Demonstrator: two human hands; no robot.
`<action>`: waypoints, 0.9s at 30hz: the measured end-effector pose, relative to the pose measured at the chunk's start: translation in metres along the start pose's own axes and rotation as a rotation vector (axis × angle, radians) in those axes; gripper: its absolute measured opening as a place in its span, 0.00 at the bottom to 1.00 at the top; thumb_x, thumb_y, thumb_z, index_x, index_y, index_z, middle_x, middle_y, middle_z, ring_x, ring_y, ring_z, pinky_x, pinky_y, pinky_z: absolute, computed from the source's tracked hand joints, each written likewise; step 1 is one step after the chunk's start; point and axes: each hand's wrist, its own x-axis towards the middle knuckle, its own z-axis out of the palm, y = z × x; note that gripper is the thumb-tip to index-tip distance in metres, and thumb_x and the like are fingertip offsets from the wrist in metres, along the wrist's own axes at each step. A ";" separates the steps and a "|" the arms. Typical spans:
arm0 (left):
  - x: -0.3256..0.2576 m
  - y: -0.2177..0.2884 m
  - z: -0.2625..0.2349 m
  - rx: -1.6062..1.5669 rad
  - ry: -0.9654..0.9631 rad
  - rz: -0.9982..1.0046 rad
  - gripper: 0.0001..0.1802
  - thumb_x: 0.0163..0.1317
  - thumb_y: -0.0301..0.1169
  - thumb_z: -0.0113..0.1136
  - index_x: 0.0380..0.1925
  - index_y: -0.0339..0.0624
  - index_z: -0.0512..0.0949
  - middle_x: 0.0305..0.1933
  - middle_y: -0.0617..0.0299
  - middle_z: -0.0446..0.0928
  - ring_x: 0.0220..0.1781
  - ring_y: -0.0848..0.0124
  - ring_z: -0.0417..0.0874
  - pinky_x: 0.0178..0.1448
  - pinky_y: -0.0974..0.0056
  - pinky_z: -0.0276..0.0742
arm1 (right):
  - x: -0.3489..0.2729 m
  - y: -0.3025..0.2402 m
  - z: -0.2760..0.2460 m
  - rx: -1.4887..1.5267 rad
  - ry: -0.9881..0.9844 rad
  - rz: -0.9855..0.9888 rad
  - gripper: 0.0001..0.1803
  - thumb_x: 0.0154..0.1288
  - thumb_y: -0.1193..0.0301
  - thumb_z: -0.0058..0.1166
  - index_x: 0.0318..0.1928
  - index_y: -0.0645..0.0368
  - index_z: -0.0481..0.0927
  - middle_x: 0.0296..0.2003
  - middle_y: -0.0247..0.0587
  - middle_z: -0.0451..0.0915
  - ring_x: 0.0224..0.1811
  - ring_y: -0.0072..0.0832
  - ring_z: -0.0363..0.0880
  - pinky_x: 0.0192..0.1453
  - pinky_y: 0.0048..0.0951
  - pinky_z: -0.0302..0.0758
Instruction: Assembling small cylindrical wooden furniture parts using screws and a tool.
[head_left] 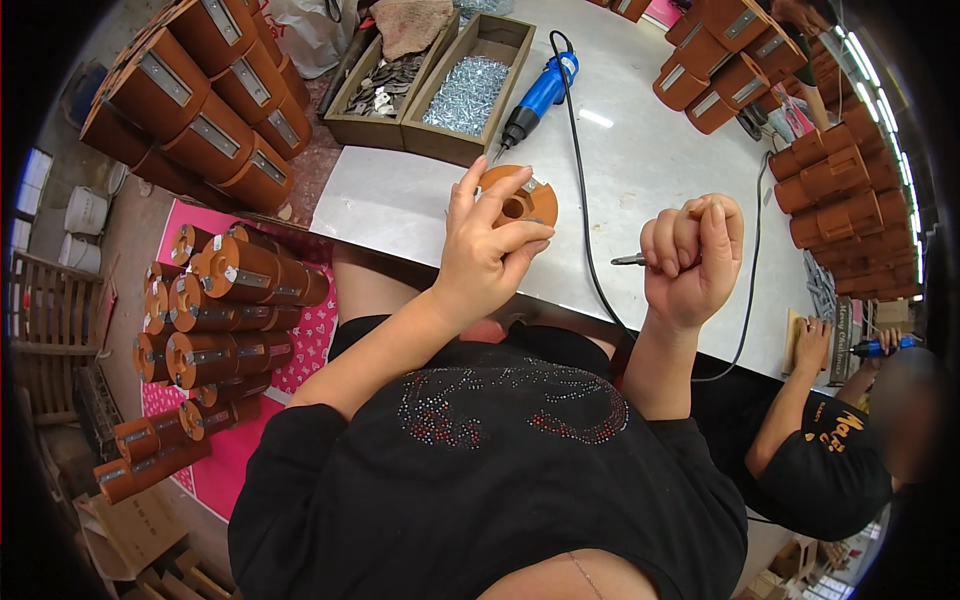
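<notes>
Below the trays is a round orange-brown piece (543,205) with a hole in it and a bit of bright metal at its upper edge. My left hand (485,240) reaches over it, fingers spread and fingertips at its face; the thumb and the nearest finger come close together. To the right, my right hand (692,255) is raised and curled closed around a short dark metal rod (628,260), whose narrow end sticks out to the left. The rest of the rod is hidden in the palm. Whether the thumb and forefinger also pinch something small cannot be made out.
A blue electric screwdriver (540,100) lies beyond my left hand, its black cable (582,190) crossing the table. Beside it are a tray of screws (465,95) and a tray of metal plates (385,85). Brown cylinders (235,270) are stacked around. A co-worker (820,450) sits at right.
</notes>
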 end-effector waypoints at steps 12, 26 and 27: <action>0.006 -0.001 -0.025 0.196 -0.128 -0.023 0.13 0.39 0.28 0.63 0.28 0.45 0.73 0.50 0.59 0.68 0.61 0.53 0.57 0.58 0.36 0.46 | -0.001 0.001 -0.008 0.010 0.016 0.017 0.09 0.64 0.71 0.37 0.30 0.61 0.68 0.10 0.27 0.54 0.09 0.15 0.51 0.14 0.17 0.55; 0.008 -0.020 -0.016 0.450 0.048 -0.134 0.25 0.36 0.37 0.67 0.38 0.42 0.75 0.51 0.58 0.68 0.58 0.56 0.61 0.57 0.39 0.50 | -0.007 0.000 -0.008 0.020 0.018 0.027 0.09 0.65 0.71 0.36 0.31 0.61 0.68 0.10 0.27 0.54 0.09 0.15 0.52 0.14 0.18 0.54; 0.006 -0.021 -0.015 0.443 0.051 -0.129 0.25 0.37 0.36 0.66 0.40 0.44 0.75 0.51 0.59 0.69 0.58 0.56 0.62 0.58 0.42 0.50 | -0.008 -0.002 -0.010 0.017 0.029 0.034 0.09 0.65 0.71 0.36 0.31 0.61 0.68 0.10 0.27 0.54 0.09 0.15 0.52 0.14 0.18 0.54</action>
